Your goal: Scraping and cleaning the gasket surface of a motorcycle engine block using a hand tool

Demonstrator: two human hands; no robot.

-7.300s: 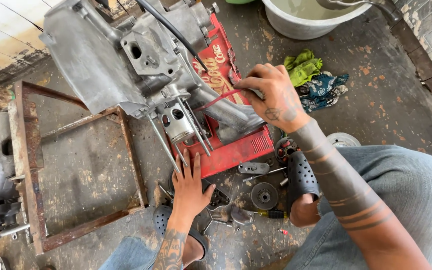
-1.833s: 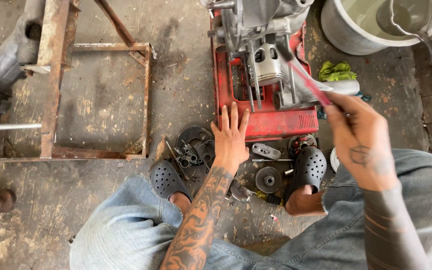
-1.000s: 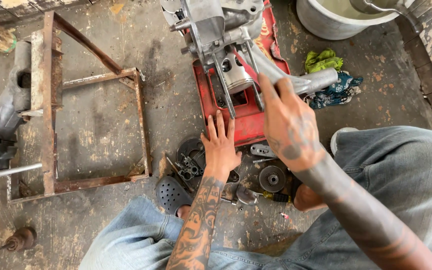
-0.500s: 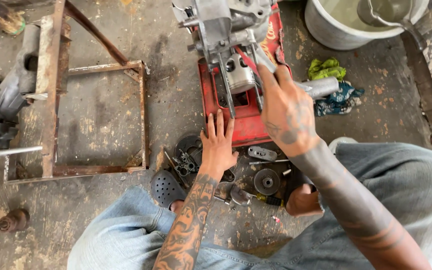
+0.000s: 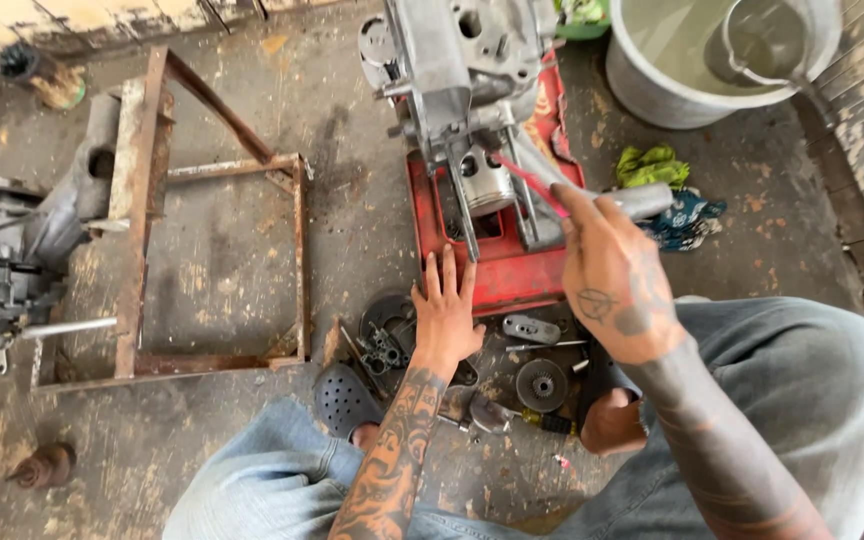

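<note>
A grey engine block (image 5: 462,60) lies on a red metal tray (image 5: 512,270), its piston (image 5: 485,180) and long studs pointing toward me. My right hand (image 5: 612,275) pinches a thin red stick (image 5: 532,182) whose tip reaches beside the piston. My left hand (image 5: 447,315) rests flat, fingers spread, on the tray's near edge. Loose engine parts lie on the floor between my feet: a round gear (image 5: 540,385), a small metal plate (image 5: 532,328) and a dark clutch piece (image 5: 387,335).
A rusty steel frame (image 5: 152,230) lies on the concrete at left, with another engine part (image 5: 2,260) beyond it. A grey bucket (image 5: 692,60) holding liquid and a scoop stands at top right. Green and blue rags (image 5: 667,190) lie beside the tray.
My right hand has come in from the right and brought the red stick up to the piston. My left hand has stayed flat on the tray's edge.
</note>
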